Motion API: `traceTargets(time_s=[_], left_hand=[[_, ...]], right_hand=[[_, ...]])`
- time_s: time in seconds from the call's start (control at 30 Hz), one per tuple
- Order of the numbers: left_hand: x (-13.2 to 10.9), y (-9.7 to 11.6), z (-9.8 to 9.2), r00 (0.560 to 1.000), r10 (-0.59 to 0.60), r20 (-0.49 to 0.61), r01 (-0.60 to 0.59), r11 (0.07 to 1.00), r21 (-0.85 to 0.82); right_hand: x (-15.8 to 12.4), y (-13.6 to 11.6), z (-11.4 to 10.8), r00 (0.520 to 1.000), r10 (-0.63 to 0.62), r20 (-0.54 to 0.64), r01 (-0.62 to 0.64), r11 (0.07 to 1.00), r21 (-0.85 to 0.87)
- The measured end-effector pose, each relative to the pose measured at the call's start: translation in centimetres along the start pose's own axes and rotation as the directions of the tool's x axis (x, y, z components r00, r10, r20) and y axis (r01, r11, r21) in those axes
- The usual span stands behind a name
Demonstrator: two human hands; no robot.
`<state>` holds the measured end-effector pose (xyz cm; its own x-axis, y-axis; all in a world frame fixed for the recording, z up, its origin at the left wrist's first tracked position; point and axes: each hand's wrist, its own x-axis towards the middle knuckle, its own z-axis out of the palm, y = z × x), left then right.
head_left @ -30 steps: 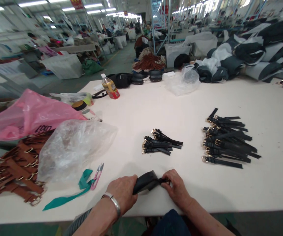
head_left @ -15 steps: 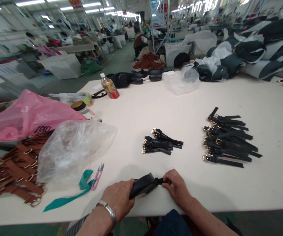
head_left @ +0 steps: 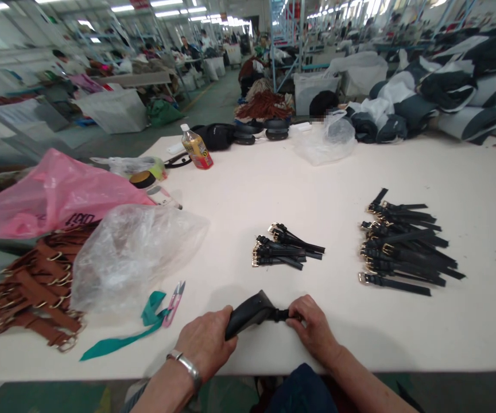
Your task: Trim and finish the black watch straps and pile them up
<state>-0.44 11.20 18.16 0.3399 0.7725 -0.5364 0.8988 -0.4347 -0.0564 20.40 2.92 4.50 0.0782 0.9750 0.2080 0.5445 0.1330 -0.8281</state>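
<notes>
Near the table's front edge, my left hand (head_left: 207,341) is closed around a wide, smooth black piece (head_left: 250,314) with a curved, tapering body; I cannot make out its exact kind. From its right end runs a narrow black strap (head_left: 281,315). My right hand (head_left: 312,324) pinches the outer end of that strap, and the fingertips hide what is there. Just beyond the hands lies a small bunch of black buckle straps (head_left: 286,246) with gold-coloured buckles. A bigger heap of similar buckle straps (head_left: 411,244) is spread to the right.
Pink-handled thread snips (head_left: 174,304) and a green ribbon (head_left: 114,344) lie left of my hands. Further left are a clear plastic bag (head_left: 123,252), brown straps with metal rings (head_left: 37,292) and a pink bag (head_left: 58,198). A drink bottle (head_left: 197,148) stands at the back of the white table (head_left: 239,189).
The view has shifted slightly. The wide black piece is tilted a little more upward at its right end. Both hands keep their hold.
</notes>
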Motion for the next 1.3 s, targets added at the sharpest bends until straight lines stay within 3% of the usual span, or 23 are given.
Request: traceTargets(time_s=[0.23,0.4,0.57,0.8,1.03,1.3], left_hand=[[0.3,2.4,0.2,0.999,0.036,0.018,-0.036,0.999,-0.018],[0.7,0.8,0.6,0.999,-0.036,-0.002,0.036,0.999,-0.026],[-0.7,-0.9,1.3,0.998,-0.052,0.021,0.052,0.998,-0.039],[-1.3,0.2,2.2,0.998,-0.065,0.018,0.066,0.997,-0.046],[-2.0,-0.3,2.7,0.998,-0.07,0.002,0.07,0.994,-0.081],[-1.9,1.2,3.0,0.998,-0.054,-0.018,0.052,0.992,-0.111]], right_hand=[[0.1,-0.1,-0.1,1.0,-0.013,0.0,0.013,1.0,-0.004],[0.0,0.0,0.0,1.0,-0.015,0.012,0.015,1.0,-0.012],[-0.1,-0.3,-0.1,0.999,-0.05,0.005,0.05,0.998,-0.032],[0.0,-0.2,0.1,0.997,-0.062,0.05,0.065,0.996,-0.057],[0.1,0.1,0.2,0.995,-0.07,0.07,0.074,0.995,-0.06],[0.1,0.8,0.3,0.996,-0.04,0.079,0.044,0.997,-0.058]])
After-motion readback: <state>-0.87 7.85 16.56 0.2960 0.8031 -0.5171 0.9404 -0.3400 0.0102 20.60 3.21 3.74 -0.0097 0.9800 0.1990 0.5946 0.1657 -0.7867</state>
